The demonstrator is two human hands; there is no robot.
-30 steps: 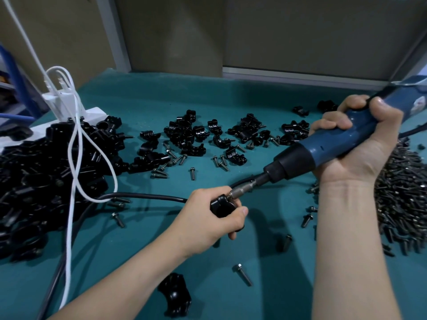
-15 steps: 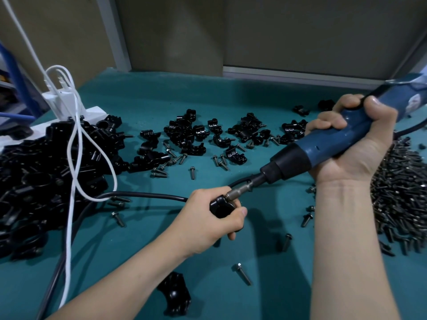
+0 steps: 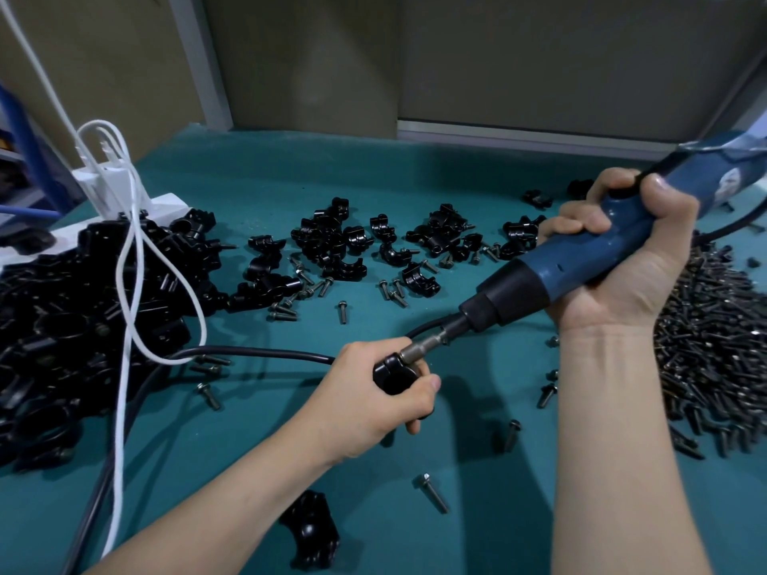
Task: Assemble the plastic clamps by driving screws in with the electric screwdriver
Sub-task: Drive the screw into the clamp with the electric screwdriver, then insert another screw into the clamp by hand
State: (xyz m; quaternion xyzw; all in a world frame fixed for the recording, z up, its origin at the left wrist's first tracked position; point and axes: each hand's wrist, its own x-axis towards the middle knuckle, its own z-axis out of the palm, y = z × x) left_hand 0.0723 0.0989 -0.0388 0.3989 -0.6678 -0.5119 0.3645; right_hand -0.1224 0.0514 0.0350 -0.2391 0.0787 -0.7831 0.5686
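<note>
My left hand grips a black plastic clamp just above the teal table, fingers wrapped round most of it. My right hand holds the blue electric screwdriver slanted down to the left. Its metal bit presses into the top of the clamp. The screw under the bit is hidden.
A big heap of black clamps lies at the left under white cables and a black cord. More clamps and loose screws lie mid-table. A screw pile sits at the right. One clamp lies near my left forearm.
The screwdriver and my right hand have shifted slightly to the left and down toward the clamp. My left hand has stayed in place with the clamp.
</note>
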